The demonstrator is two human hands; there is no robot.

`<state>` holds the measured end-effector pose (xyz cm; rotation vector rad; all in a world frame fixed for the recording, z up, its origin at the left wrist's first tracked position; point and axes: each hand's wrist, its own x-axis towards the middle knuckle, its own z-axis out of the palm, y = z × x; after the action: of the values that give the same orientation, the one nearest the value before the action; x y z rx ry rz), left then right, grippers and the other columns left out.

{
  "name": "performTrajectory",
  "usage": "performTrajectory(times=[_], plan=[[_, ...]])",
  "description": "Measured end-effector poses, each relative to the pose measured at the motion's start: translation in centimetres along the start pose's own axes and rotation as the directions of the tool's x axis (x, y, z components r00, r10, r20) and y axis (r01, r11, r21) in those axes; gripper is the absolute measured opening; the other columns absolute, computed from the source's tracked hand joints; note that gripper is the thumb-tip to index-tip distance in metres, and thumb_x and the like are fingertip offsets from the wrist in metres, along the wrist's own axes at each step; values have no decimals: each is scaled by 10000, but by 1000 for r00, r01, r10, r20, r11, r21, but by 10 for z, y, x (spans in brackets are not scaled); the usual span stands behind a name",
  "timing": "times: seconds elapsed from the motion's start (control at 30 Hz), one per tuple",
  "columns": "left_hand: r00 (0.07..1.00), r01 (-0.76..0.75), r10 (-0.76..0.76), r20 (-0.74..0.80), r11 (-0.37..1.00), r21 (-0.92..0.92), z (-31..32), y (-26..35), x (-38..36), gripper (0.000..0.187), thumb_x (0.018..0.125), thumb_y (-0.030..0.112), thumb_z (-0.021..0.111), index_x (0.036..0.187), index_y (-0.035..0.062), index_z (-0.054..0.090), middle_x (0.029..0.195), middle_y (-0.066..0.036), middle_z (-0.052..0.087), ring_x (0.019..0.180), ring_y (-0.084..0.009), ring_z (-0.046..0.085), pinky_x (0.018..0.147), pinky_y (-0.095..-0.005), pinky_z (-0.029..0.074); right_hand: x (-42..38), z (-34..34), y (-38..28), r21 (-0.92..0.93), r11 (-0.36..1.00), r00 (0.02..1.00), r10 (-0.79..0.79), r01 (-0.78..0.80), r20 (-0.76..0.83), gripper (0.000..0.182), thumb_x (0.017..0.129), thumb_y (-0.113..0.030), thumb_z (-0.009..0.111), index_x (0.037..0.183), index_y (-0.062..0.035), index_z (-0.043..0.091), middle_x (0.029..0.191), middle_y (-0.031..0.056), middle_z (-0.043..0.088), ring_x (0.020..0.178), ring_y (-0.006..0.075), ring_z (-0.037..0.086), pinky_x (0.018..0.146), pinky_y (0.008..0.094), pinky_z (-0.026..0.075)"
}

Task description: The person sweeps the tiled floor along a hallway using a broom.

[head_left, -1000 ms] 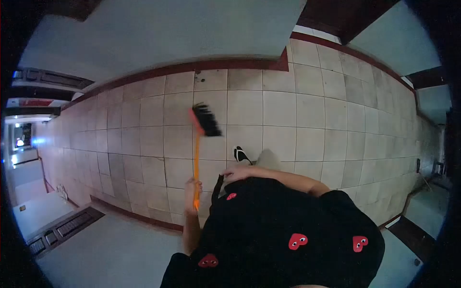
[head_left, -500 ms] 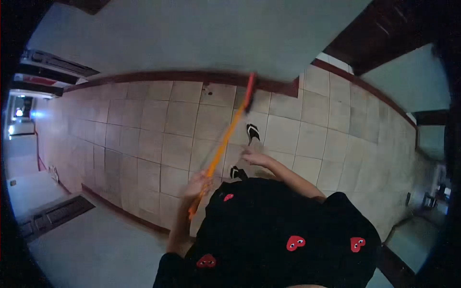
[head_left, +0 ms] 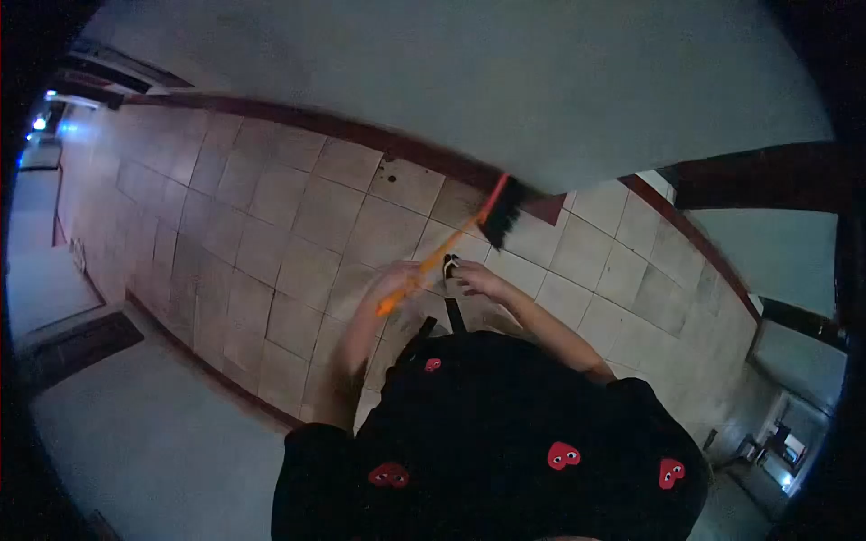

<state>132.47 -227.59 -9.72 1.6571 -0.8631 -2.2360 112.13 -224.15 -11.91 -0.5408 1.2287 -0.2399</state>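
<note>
1 head camera looks steeply down with a fisheye lens, rolled so the floor [head_left: 271, 225] runs from 10 to 4 o'clock; the shirt [head_left: 505, 424] fills 6 o'clock, very close.

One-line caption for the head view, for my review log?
Left hand grips an orange broom, bristles at the tiled floor's dark baseboard; right hand beside its handle.

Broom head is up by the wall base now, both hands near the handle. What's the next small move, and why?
Probably a short pull of the broom back along the tiles toward the feet. Its bristles sit at the dark red skirting, so they cannot go further out. The left hand grips the orange handle; the right hand is at it too, its grip unclear.
</note>
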Motion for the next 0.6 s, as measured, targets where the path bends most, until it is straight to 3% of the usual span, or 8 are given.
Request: performTrajectory(times=[0.03, 0.1, 0.27, 0.33, 0.4, 0.5, 0.57, 0.6], plan=[[998, -8, 16, 55, 991, -133, -25, 8, -11, 351, 700, 146, 504, 1019, 12, 445, 612, -6, 479, 504, -66, 443, 417, -195, 358, 22, 4, -1, -45, 999, 995, -21, 26, 100, 540, 728, -302, 463, 1190, -117, 254, 1028, 66, 421, 879, 168, 420, 651, 292, 394], [990, 21, -28, -136, 998, -53, -85, 2, -1, 329, 711, 181, 510, 992, 18, 458, 613, 13, 472, 505, -63, 436, 425, -189, 352, 37, 22, -17, -99, 994, 977, -31, 53, 213, 534, 734, -281, 460, 1193, -108, 251, 1043, 76, 426, 873, 153, 426, 645, 278, 394], [868, -474, 403, -291, 847, -242, -202, -49, 74, 197, 763, 206, 405, 882, 75, 491, 586, -4, 454, 451, -78, 418, 404, -189, 344, 32, 55, -67, -357, 846, 886, -250, 396, 391, 518, 715, -275, 464, 1134, -3, 324, 946, 103, 505, 859, 158, 470, 668, 241, 389], [851, -202, 258, -458, 965, 168, -189, -10, 56, 172, 760, 187, 411, 850, 59, 481, 611, -8, 454, 487, -81, 425, 417, -203, 350, 41, 60, -54, -471, 794, 904, -221, 384, 365, 500, 730, -272, 461, 1144, -28, 321, 1006, 97, 473, 871, 152, 458, 684, 243, 387], [828, -23, 177, -532, 959, 284, -175, 24, 23, 149, 757, 168, 416, 818, 43, 470, 636, -11, 455, 523, -83, 432, 430, -217, 356, 49, 56, -57, -606, 761, 946, -31, 232, 322, 490, 750, -288, 454, 1157, -54, 313, 1083, 96, 432, 912, 164, 443, 741, 256, 373], [883, -174, 175, -435, 984, 43, -169, 38, -51, 186, 742, 125, 408, 886, 24, 469, 651, -34, 458, 543, -94, 439, 460, -219, 373, 46, 52, -52, -387, 912, 968, -39, 137, 249, 464, 759, -270, 445, 1152, -55, 324, 1008, 95, 465, 849, 145, 458, 699, 251, 387], [933, -66, 85, -351, 996, 66, -160, 63, -98, 274, 748, 140, 404, 998, 34, 437, 664, -41, 456, 544, -94, 429, 493, -201, 370, 47, 53, -78, -385, 917, 962, 5, 104, 272, 444, 765, -255, 440, 1148, -59, 331, 954, 80, 472, 810, 132, 456, 676, 242, 388], [981, -135, 77, -177, 932, -337, -172, 42, -108, 293, 741, 131, 418, 1017, 34, 430, 652, -37, 452, 526, -90, 422, 485, -191, 362, 45, 61, -88, -382, 921, 958, 42, 73, 283, 425, 771, -241, 434, 1144, -62, 338, 900, 64, 479, 772, 118, 455, 653, 234, 389]])
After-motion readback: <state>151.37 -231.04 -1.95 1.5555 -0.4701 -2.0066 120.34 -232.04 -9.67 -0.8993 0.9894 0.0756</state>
